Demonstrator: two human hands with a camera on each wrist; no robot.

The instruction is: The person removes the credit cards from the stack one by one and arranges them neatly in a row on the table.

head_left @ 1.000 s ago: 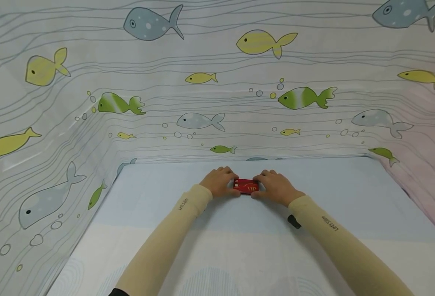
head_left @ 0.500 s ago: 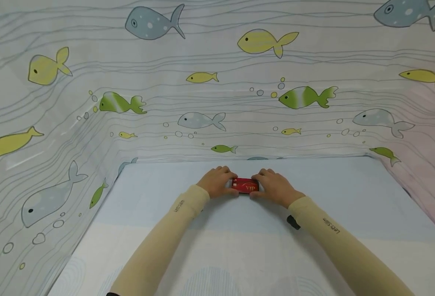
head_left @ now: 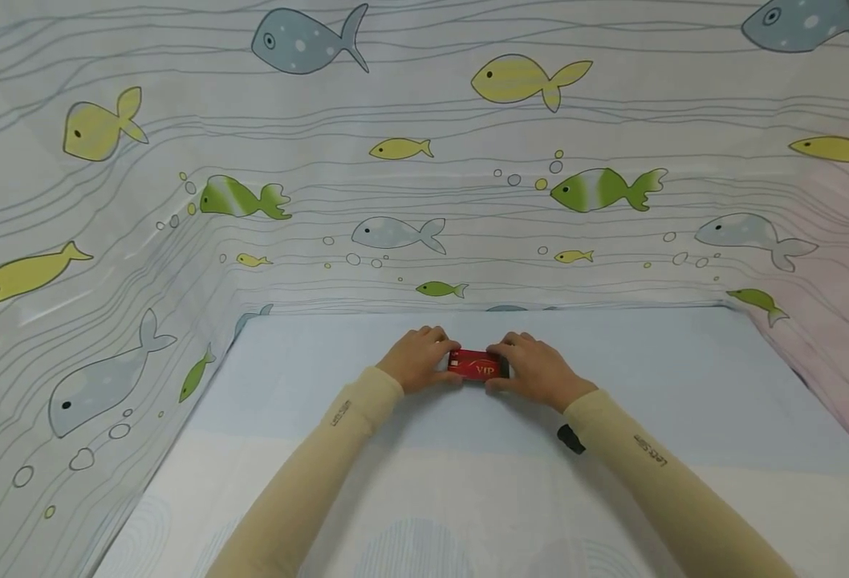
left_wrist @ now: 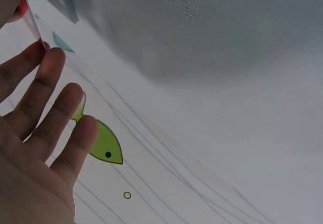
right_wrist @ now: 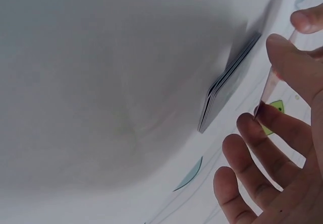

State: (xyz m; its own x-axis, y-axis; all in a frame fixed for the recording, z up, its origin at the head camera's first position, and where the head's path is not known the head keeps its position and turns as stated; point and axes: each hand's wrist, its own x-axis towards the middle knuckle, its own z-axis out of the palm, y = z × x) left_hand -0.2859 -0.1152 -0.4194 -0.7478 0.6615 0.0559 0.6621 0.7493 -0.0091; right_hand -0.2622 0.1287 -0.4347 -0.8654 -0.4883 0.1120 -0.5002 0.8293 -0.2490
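Note:
A red card printed "VIP" (head_left: 477, 364) is held level between both hands near the far edge of the light-blue cloth. My left hand (head_left: 420, 359) pinches its left end between thumb and fingers. At its right end, my right hand (head_left: 540, 371) pinches it likewise. In the left wrist view the thin card (left_wrist: 34, 24) shows edge-on, with the other fingers of the left hand (left_wrist: 38, 113) spread. A stack of several cards (right_wrist: 227, 85) lies on the cloth in the right wrist view, apart from the held card (right_wrist: 269, 87) and the right hand (right_wrist: 282, 143).
Light-blue and white cloth (head_left: 424, 457) covers the flat surface. Behind it and at the left rises a fish-patterned sheet (head_left: 309, 177), turning pinkish at the right. A black strap (head_left: 571, 439) shows beneath the right forearm.
Both hands and the red card have shifted slightly left. A dark edge now shows beside the card's right end, near the right fingers. Both hands keep their hold.

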